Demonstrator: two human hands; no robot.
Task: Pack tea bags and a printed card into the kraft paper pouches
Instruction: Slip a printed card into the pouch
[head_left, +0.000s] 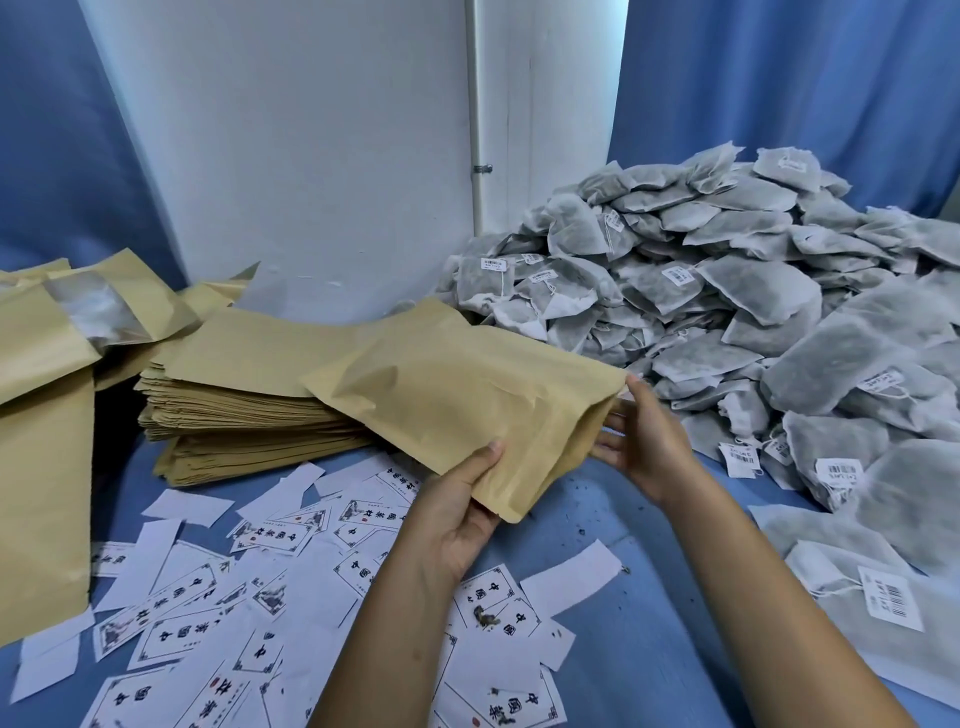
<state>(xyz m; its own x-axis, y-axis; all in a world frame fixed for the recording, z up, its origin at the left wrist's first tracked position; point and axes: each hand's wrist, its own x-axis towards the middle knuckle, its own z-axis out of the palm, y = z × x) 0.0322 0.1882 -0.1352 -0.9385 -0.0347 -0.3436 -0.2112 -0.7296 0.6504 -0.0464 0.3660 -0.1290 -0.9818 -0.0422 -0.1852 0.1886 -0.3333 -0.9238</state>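
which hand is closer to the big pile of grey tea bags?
Right. The right hand is at the held kraft paper pouch's open end, beside the grey tea bag pile. The left hand grips the pouch's near edge, farther away.

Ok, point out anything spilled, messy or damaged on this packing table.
Dark loose tea crumbs are scattered on the blue cloth, and a clump of tea sits on a printed card, so a tea bag probably leaked. The cards lie strewn at all angles, some face down. The pouch in both hands looks intact.
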